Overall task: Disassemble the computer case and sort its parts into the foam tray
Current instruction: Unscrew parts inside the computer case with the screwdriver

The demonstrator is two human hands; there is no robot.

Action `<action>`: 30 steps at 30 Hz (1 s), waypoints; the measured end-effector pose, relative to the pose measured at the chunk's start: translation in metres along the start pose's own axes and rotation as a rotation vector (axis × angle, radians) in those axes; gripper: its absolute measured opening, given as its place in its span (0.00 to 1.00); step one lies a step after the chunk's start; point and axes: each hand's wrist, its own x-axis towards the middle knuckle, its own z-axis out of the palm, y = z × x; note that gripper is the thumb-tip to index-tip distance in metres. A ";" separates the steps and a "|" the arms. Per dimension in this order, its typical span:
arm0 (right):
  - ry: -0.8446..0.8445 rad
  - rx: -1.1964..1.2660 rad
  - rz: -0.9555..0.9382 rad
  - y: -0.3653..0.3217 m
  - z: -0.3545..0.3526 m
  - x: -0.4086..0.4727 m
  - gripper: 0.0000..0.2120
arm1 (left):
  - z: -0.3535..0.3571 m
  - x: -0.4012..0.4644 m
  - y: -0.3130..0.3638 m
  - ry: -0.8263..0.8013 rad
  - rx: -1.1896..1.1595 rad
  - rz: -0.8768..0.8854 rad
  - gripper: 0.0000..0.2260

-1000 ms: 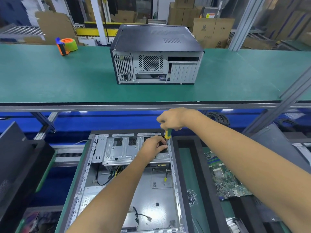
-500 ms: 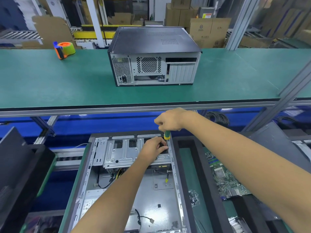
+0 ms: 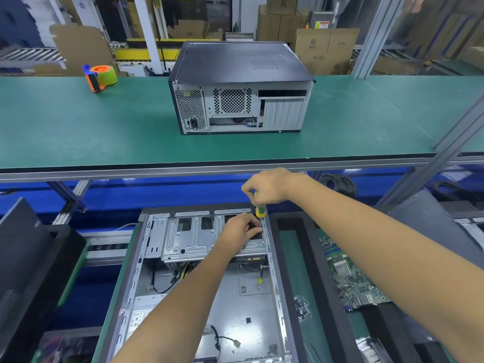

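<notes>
At far end of open computer case (image 3: 209, 297), lying on its side on lower bench | R hand (image 3: 267, 186) grip curled round screwdriver (image 3: 260, 210), upright at drive cage (image 3: 199, 237) corner | L hand (image 3: 241, 231) fingers curled on cage top | foam tray (image 3: 309, 258) just right of case, w/ motherboard (image 3: 351, 281).

Electronics factory line, green-matted workbench (image 3: 78, 132), roller conveyors (image 3: 28, 55), probably stacked cartons (image 3: 324, 48)

Right hand (image 3: 264, 186) — raised at the far end of an outstretched bare forearm, knuckles up, fingers curled downward in a closed grip. Left hand (image 3: 241, 230) — set lower and nearer, just below the right, palm down, fingers bent and pressed forward. Both forearms are extended, converging from the near edge.
</notes>
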 end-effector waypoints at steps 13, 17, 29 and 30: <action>0.008 -0.160 0.067 -0.007 0.002 0.002 0.12 | -0.001 0.000 0.002 -0.003 0.104 0.073 0.06; 0.001 0.024 -0.031 0.001 0.000 -0.002 0.09 | 0.000 0.001 0.000 0.004 0.109 0.079 0.07; -0.054 -0.016 0.029 0.011 -0.002 -0.002 0.02 | 0.001 0.001 0.000 -0.001 0.111 0.069 0.07; -0.035 0.072 0.010 0.010 0.000 -0.002 0.05 | 0.001 0.001 0.000 0.002 0.100 0.071 0.07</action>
